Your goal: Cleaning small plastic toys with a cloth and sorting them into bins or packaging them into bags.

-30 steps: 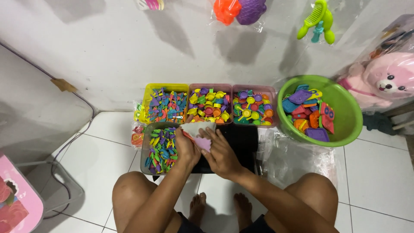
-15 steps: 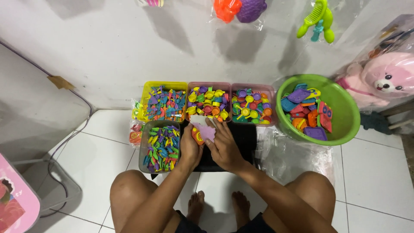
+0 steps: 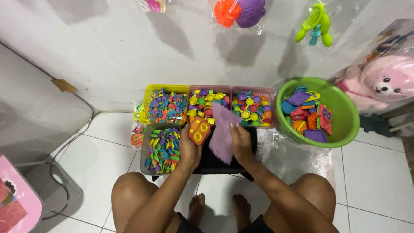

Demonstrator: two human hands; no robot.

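Over the black tray (image 3: 241, 160) on the floor, our left hand (image 3: 189, 144) grips an orange toy stove (image 3: 199, 131), and our right hand (image 3: 240, 142) pinches a purple bag (image 3: 223, 133) beside it.

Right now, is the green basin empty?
No, the green basin holds a pile of flat toy pieces in purple, red, orange and blue.

On my wall hang clear plastic packages: an orange-and-purple toy pack (image 3: 239, 12) top centre, a green comb pack (image 3: 317, 23) right. Clear bags (image 3: 293, 162) lie on the floor beside my green basin (image 3: 345, 133).
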